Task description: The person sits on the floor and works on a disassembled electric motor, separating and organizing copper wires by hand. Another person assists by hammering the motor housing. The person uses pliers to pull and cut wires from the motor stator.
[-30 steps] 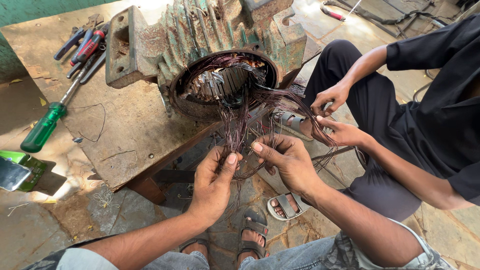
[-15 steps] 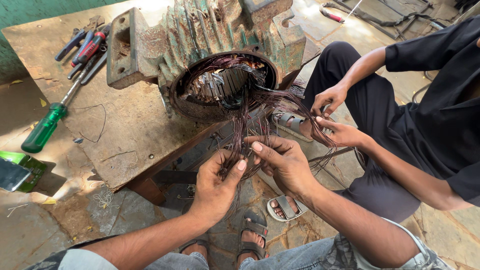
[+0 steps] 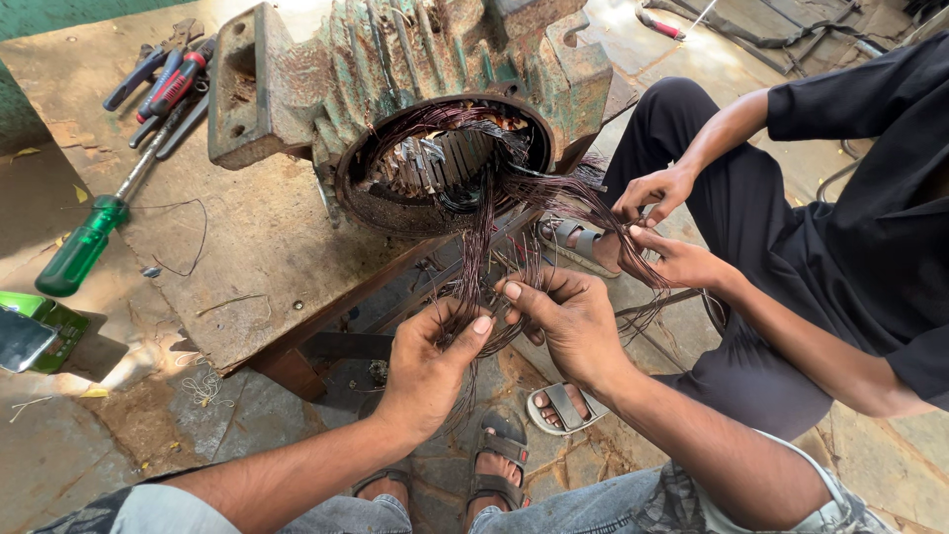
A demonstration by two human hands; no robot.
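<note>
Nearest, the left hand [image 3: 430, 361] and right hand [image 3: 568, 321] pinch thin copper winding strands [image 3: 474, 257] between fingers, seemingly sorting them. The strands run up toward 12 o'clock into the green motor stator [image 3: 415, 89] on the surface [image 3: 247, 237]. Separating them likely needs gentle, steady pulls. At 2 o'clock, a co-worker's hands [image 3: 662, 222] grip another bunch.

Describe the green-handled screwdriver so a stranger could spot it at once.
Start at the rusty motor housing on the worn workbench. Left of it lie pliers; the screwdriver runs down from them. Its translucent green handle sets it apart.
</note>
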